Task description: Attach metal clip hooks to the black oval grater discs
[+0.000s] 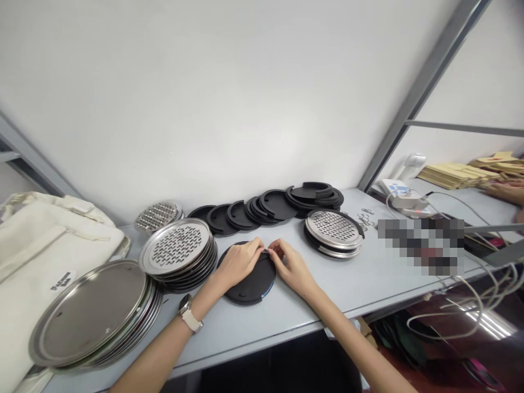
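Note:
A round black plastic disc [249, 286] with a partly raised rim lies on the table before me. Over its far edge, my left hand [242, 261] is closed in a pinch, its fingertips almost meeting those of my right hand [289, 263], which is pinching too. Whatever small thing is between the fingertips cannot be made out. To the left stands a stack of round metal grater plates [180, 248], holes on top. To the right, another perforated metal plate [333, 226] rests on a small pile with black rims.
Black discs [278, 204] lie in an overlapping row by the wall. Large round metal trays [92, 314] are stacked at the left, beside a cream bag [45, 256]. Small metal rings [366, 217] lie at the right, near cables. Another person's hand [507, 192] shows far right.

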Motion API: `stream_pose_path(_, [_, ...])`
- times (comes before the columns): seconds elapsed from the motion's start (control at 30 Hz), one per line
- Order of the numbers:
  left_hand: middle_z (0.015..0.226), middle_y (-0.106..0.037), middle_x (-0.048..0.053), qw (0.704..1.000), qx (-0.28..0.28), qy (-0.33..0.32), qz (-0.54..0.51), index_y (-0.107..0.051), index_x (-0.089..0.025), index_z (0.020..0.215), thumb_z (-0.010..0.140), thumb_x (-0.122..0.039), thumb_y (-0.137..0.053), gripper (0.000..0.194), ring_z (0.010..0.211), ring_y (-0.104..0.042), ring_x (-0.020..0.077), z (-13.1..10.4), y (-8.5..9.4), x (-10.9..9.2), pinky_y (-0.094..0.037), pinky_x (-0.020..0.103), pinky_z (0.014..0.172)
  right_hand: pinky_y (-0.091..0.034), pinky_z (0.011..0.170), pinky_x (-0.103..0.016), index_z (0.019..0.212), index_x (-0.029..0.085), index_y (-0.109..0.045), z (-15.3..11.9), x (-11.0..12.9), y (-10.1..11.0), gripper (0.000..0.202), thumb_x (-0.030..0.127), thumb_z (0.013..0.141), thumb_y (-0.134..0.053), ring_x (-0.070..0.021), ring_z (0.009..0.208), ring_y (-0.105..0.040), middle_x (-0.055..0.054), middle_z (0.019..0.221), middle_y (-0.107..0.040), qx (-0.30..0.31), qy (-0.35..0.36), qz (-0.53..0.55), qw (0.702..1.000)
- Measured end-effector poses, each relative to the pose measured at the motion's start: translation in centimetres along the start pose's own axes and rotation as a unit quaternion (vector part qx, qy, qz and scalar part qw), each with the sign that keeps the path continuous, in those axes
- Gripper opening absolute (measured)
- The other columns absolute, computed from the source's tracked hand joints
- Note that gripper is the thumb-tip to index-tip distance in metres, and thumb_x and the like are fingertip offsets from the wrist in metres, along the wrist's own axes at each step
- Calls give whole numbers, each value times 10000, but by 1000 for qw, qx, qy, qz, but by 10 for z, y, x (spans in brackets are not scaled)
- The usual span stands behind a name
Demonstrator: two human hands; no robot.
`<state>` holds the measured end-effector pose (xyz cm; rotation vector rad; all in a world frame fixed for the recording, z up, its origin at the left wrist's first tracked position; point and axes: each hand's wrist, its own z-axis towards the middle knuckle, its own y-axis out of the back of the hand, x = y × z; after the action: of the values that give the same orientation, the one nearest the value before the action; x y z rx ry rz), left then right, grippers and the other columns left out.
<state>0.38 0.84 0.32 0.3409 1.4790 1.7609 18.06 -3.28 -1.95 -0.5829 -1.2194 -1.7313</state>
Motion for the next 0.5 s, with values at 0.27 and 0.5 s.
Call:
stream_pose_path(0.27, [875, -650, 27, 1000, 13, 0, -6, -486, -197, 1009, 1011, -279, -326, 181, 800, -649, 194, 0, 0, 1, -416, 260, 656, -499, 817, -382, 1013, 252, -491, -5, 1, 1, 117, 230, 913, -434, -203, 861, -603, -40, 942, -572, -51, 19, -23, 998])
stream_pose_path(0.5, [867, -656, 15, 1000, 11, -6, -1, -480, -203, 980, 1008, -270, -342, 156, 790, -650, 192, 1, -2, 2, -415, 265, 667, -530, 794, -427, 1048, 309, -510, -43, 5, 90, 180, 230, 893, -462, -239, 845, -652, -45, 873, -628, -205, 68, -132, 967])
